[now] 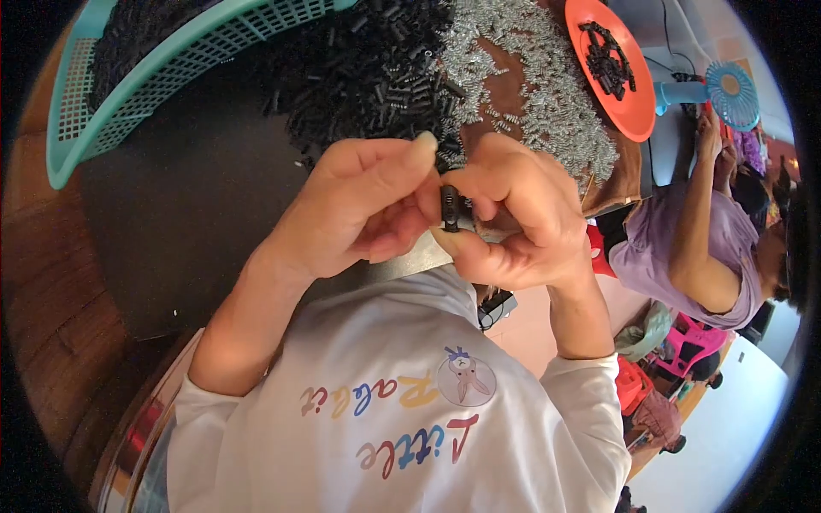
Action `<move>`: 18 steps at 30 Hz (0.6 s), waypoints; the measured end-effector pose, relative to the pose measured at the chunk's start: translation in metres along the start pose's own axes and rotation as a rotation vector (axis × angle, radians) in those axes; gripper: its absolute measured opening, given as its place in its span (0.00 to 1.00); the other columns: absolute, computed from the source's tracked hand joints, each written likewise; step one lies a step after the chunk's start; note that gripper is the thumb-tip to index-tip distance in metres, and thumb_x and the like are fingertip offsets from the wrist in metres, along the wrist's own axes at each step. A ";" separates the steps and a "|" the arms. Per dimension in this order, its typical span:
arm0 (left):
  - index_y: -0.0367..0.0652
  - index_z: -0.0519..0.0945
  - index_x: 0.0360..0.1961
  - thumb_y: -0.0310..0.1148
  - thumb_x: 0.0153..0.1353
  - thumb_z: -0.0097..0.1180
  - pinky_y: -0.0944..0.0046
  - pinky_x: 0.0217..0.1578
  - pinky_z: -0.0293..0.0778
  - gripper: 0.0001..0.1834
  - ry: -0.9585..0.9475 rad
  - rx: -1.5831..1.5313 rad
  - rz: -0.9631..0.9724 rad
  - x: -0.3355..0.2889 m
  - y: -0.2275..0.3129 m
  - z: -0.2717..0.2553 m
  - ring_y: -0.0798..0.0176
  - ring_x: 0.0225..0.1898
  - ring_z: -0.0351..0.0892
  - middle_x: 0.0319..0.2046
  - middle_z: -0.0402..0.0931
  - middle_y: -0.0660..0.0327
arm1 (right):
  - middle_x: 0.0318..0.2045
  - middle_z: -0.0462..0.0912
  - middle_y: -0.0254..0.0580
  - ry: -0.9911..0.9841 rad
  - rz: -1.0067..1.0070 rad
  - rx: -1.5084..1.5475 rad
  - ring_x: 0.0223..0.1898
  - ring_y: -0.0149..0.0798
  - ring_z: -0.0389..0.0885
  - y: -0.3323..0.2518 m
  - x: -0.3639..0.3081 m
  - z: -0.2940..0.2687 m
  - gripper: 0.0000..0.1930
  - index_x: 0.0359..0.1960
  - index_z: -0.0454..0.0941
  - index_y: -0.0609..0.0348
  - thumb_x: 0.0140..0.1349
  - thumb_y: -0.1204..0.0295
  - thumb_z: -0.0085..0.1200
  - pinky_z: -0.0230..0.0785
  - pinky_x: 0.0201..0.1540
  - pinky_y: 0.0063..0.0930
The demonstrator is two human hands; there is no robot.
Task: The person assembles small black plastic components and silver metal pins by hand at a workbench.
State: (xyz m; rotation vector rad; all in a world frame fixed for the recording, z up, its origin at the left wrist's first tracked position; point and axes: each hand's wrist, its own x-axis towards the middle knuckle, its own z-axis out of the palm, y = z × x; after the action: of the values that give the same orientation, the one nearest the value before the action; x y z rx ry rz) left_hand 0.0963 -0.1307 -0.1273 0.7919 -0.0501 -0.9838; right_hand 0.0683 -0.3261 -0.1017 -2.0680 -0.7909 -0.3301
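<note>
A small black plastic piece [451, 208], short and ribbed like a clip, sits upright between the thumb and index finger of my right hand [526, 214]. Close beside it, my left hand [368, 201] is closed, its thumb pressed against the curled fingers; whatever it pinches is hidden or too small to name. Just beyond my hands lies a heap of similar black pieces [376, 77]. Small silver metal springs [547, 94] are spread to the right of that heap.
A teal mesh basket [158, 98] with more black pieces stands far left on the dark table [197, 231]. At the far right, an orange plate [633, 120] holds several black pieces near a blue fan [732, 96]. Another person [684, 248] sits to the right.
</note>
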 end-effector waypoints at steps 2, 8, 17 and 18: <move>0.38 0.76 0.25 0.46 0.70 0.47 0.74 0.10 0.53 0.23 0.028 0.006 0.033 0.000 -0.002 -0.001 0.75 0.11 0.61 0.15 0.69 0.65 | 0.22 0.72 0.40 0.009 0.006 -0.030 0.18 0.40 0.73 0.000 -0.004 -0.010 0.17 0.32 0.74 0.62 0.42 0.72 0.67 0.65 0.18 0.30; 0.37 0.77 0.27 0.43 0.72 0.44 0.75 0.11 0.55 0.22 0.036 -0.041 0.150 0.000 -0.004 -0.005 0.74 0.11 0.61 0.15 0.70 0.63 | 0.21 0.73 0.36 0.234 0.142 -0.428 0.17 0.31 0.69 0.014 -0.024 -0.057 0.15 0.30 0.75 0.60 0.47 0.67 0.69 0.64 0.20 0.24; 0.38 0.76 0.26 0.41 0.72 0.43 0.75 0.10 0.54 0.21 0.118 0.043 0.283 0.001 -0.004 0.000 0.74 0.10 0.62 0.15 0.70 0.63 | 0.30 0.82 0.43 0.204 0.619 -0.563 0.32 0.30 0.77 0.088 -0.031 -0.141 0.19 0.48 0.78 0.65 0.59 0.65 0.61 0.70 0.39 0.24; 0.38 0.75 0.26 0.42 0.72 0.43 0.75 0.10 0.54 0.22 0.168 0.016 0.344 0.001 -0.004 0.000 0.74 0.10 0.62 0.15 0.70 0.63 | 0.31 0.82 0.43 0.216 0.615 -0.531 0.33 0.30 0.77 0.086 -0.030 -0.140 0.17 0.47 0.79 0.65 0.60 0.66 0.60 0.70 0.39 0.24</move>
State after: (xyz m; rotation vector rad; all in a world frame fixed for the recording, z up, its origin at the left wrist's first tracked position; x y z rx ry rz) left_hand 0.0944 -0.1325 -0.1302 0.8449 -0.0469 -0.5905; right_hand 0.1088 -0.4875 -0.0900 -2.5829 0.1028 -0.4342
